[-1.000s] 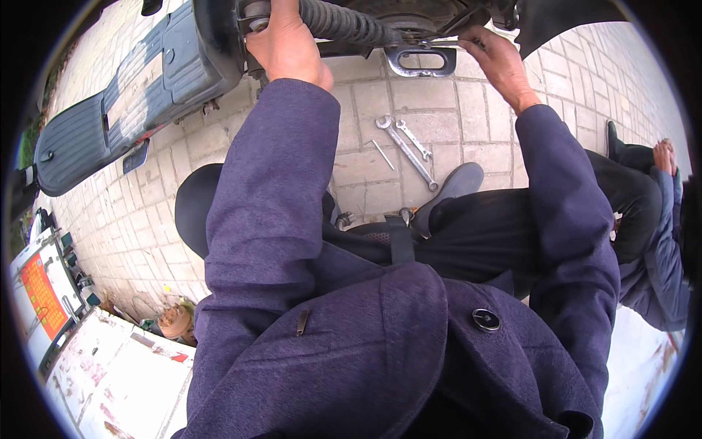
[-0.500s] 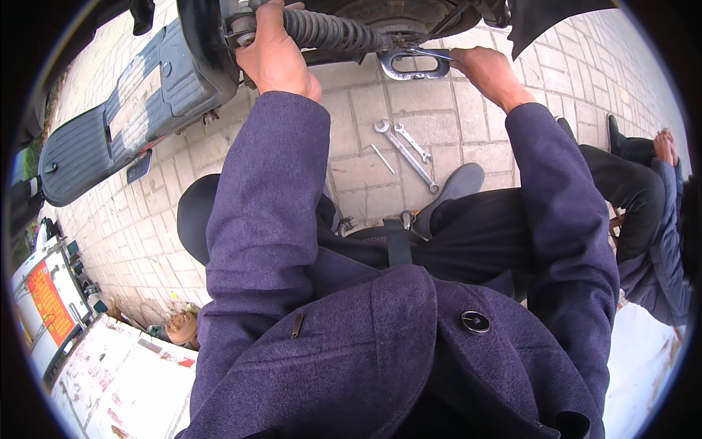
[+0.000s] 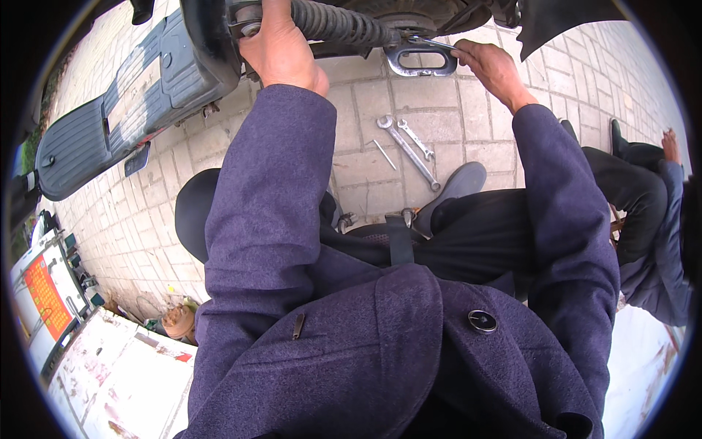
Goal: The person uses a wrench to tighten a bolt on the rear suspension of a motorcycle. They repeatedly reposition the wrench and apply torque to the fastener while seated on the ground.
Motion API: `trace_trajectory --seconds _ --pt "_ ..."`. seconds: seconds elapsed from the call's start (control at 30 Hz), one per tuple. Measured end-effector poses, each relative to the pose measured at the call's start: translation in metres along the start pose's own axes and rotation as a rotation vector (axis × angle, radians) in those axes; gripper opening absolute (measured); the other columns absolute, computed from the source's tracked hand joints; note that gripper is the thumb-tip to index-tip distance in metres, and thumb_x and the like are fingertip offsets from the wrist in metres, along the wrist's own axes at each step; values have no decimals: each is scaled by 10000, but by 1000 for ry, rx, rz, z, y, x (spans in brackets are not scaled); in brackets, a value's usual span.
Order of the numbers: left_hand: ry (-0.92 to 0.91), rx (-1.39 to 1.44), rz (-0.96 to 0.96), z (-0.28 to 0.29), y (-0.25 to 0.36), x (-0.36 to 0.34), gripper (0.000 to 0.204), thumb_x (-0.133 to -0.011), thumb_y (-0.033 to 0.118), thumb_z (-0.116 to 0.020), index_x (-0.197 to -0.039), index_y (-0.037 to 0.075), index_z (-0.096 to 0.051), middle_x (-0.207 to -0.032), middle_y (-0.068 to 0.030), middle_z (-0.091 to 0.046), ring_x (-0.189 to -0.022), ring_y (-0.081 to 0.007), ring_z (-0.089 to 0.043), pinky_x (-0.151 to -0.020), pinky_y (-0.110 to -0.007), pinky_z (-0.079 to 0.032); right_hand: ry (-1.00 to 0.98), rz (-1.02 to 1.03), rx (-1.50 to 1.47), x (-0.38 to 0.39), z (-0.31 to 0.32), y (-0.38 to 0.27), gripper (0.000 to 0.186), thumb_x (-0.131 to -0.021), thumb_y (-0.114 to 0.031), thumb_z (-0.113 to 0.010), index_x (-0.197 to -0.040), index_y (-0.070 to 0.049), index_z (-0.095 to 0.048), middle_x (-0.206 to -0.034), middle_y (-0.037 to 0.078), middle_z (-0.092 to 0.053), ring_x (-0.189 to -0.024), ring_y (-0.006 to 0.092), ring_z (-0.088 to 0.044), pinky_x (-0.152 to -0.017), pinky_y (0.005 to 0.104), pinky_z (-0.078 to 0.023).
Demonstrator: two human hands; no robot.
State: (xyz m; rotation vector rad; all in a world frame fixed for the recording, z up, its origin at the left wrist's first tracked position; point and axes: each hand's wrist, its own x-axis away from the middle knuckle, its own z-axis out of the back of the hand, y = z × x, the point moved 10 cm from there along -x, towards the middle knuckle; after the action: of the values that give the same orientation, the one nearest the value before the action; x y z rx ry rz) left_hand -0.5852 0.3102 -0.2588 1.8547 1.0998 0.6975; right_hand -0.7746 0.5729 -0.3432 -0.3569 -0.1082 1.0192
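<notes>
At the top, my left hand (image 3: 287, 57) is closed around the upper end of a shock absorber with a coil spring (image 3: 342, 22) on a scooter; its fingertips are partly hidden. My right hand (image 3: 491, 67) grips the end of a slim shiny wrench (image 3: 437, 44), thumb and fingers pressed together. The wrench's far end meets the shock absorber's lower mount. Just below it is a shiny loop-shaped metal bracket (image 3: 395, 63). On the paving under my hands lie a large wrench (image 3: 409, 152), a smaller wrench (image 3: 417, 139) and a thin metal rod (image 3: 384, 155).
The scooter's ribbed footboard (image 3: 77, 150) runs along the left. My shoe (image 3: 462, 186) stands beside the wrenches on the brick paving (image 3: 431, 110). Another person sits at the right, with dark trousers (image 3: 625, 183). A white panel (image 3: 117, 373) and a brown pot-like object (image 3: 179, 322) are lower left.
The view has shifted slightly, so the scooter parts sit a little further right. My left hand stays at the shock absorber's upper end; my right hand still holds the wrench at the lower mount.
</notes>
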Motion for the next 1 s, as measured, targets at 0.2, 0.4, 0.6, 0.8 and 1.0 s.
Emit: trace_trajectory --seconds 0.2,0.4,0.6,0.8,1.0 --pt "9 13 47 -1 -1 3 227 -927 169 -703 -1091 22 -647 -923 -111 -725 -843 -206 -692 -811 -345 -555 -120 -149 -4 -3 -9 14 358 -1042 -401 -558 -1071 -94 -740 -886 143 -728 -866 358 -693 -802 460 -529" --pt "38 12 24 -3 2 7 251 -925 171 -711 -1111 18 -638 -915 -114 -720 -840 -208 -695 -814 -346 -559 -17 -81 101 -5 1 11 384 -1031 -431 -571 -1092 -93 -744 -933 146 -731 -878 381 -681 -785 460 -519" --pt "6 16 0 -1 1 1 255 -922 168 -716 -1115 22 -636 -916 -109 -719 -844 -207 -696 -820 -346 -557 -31 -41 208 -11 13 6 313 -1010 -401 -609 -1078 -141 -770 -896 120 -749 -871 336 -718 -816 446 -558" --pt "0 -1 -19 -2 3 1 252 -920 169 -715 -1110 20 -639 -916 -106 -719 -846 -207 -693 -815 -344 -550 -82 -48 212 -11 12 -1 334 -1020 -401 -597 -1092 -119 -762 -888 130 -739 -858 349 -707 -805 447 -553" --pt "-8 14 -9 -4 4 3 248 -923 169 -709 -1106 15 -642 -929 -114 -719 -846 -214 -694 -812 -350 -553 -44 19 242 -12 14 -5 381 -1044 -410 -559 -1088 -87 -757 -836 151 -709 -817 362 -686 -780 458 -529"
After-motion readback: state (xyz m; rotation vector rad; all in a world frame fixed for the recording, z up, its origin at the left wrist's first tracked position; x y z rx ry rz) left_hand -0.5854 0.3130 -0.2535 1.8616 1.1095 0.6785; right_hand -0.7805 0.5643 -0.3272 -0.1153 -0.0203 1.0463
